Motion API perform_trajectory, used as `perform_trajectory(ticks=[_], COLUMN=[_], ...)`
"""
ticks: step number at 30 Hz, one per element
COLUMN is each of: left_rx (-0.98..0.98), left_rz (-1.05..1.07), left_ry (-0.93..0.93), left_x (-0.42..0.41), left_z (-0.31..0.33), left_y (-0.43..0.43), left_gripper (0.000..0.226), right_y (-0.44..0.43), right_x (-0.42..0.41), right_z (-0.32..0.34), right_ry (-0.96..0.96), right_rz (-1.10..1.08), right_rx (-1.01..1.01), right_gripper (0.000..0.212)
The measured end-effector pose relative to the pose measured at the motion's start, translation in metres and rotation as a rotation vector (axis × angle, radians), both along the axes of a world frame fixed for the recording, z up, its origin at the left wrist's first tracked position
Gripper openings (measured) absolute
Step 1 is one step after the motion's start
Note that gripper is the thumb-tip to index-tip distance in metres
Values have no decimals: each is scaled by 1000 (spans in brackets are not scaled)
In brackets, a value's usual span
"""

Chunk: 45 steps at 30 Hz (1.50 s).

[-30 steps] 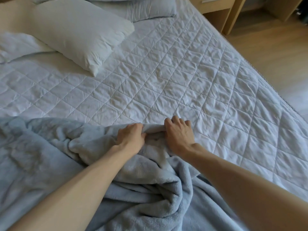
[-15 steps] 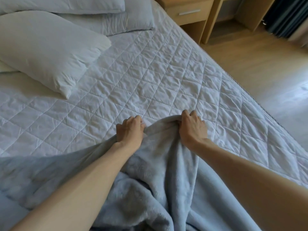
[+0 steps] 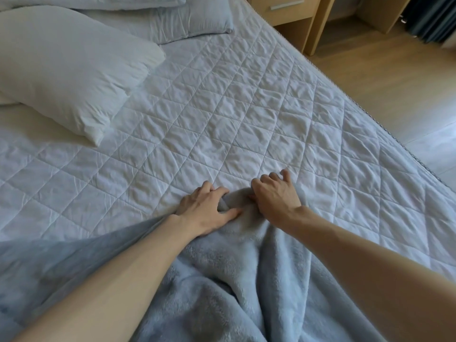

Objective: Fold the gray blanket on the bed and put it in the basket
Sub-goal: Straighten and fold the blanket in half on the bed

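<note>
Blanket point(image 3: 234, 280) edge is gripped by left hand point(image 3: 206, 211) and right hand point(image 3: 276, 199), fingers point(image 3: 268, 178) curled round it, on the bed point(image 3: 246, 107).

**Soft daylight, slight wide-angle bend**

Even, fairly bright, cool bluish cast. Light comes from the right: there's a washed-out patch on the floor point(image 3: 434, 144) beside the right edge of the bed point(image 3: 340, 102), near clipping. White pillow point(image 3: 61, 70) drops a soft shadow on the quilt point(image 3: 246, 107) under its near corner. Quilt creases show low-contrast shading. Bed's right edge bows from lens distortion. Centre sharp. Gray blanket point(image 3: 61, 267) is smeared at bottom left, pile texture lost there.
</note>
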<state>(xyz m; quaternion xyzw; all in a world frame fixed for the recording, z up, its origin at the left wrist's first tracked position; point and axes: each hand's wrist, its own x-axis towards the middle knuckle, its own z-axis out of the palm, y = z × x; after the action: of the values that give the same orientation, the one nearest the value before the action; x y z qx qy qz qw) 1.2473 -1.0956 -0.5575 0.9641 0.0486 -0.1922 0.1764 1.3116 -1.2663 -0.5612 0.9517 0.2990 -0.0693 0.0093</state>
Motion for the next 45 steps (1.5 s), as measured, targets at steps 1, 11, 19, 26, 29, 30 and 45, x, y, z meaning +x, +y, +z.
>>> perform_trajectory(ticks=[1, 11, 19, 26, 29, 30, 45], left_rx=[6, 94, 217, 287, 286, 277, 208], left_rz=[1, 16, 0, -11, 7, 9, 47], left_ry=[-23, -166, -272, -234, -288, -288, -252], left_x=[4, 66, 118, 103, 95, 92, -59], left_z=[-1, 4, 3, -26, -22, -20, 15], left_y=[-1, -40, -67, -71, -71, -70, -68], left_gripper=[58, 30, 27, 25, 32, 34, 44], right_y=[-1, -18, -41, -49, -50, -50, -33], right_x=[4, 51, 96, 79, 73, 70, -68], right_z=[0, 5, 14, -19, -15, -12, 28], right_ry=[-24, -107, -160, -62, -53, -49, 68], right_rz=[-26, -202, -268, -284, -282, -276, 11], right_rx=[21, 90, 86, 86, 99, 104, 203], right_gripper=[7, 5, 11, 12, 25, 28, 40])
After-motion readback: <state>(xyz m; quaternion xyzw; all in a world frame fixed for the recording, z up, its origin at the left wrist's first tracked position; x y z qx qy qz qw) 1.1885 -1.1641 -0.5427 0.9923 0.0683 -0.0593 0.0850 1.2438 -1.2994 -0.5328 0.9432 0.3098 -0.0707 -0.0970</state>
